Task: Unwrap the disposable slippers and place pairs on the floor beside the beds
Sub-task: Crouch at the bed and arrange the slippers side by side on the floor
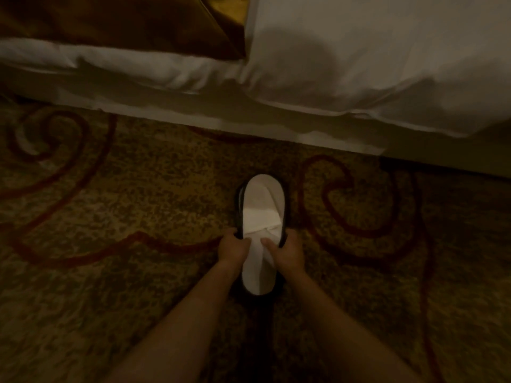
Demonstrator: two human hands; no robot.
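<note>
**White slippers gripped in both hands over the carpet by the bed**

The white disposable slippers point(261, 217) appear stacked together, dark soles edging the white upper, and sit lengthwise between the two hands, toe end toward the bed. They hang just above or on the patterned carpet point(138, 203); the dim light leaves it unclear whether they touch it. The left hand point(233, 248) wraps the left edge of the stack, fingers curled around the dark rim and thumb pressed onto the white fabric. The right hand point(286, 251) mirrors it on the right edge, thumb pinching the folded white fabric near the middle, fingers closed round the side. Both bare forearms reach in from the bottom of the view.

Beyond the slippers runs the bed's base, with the white duvet point(387, 64) hanging over it. A golden-brown bed runner point(124, 20) lies across the bedding at upper left.
</note>
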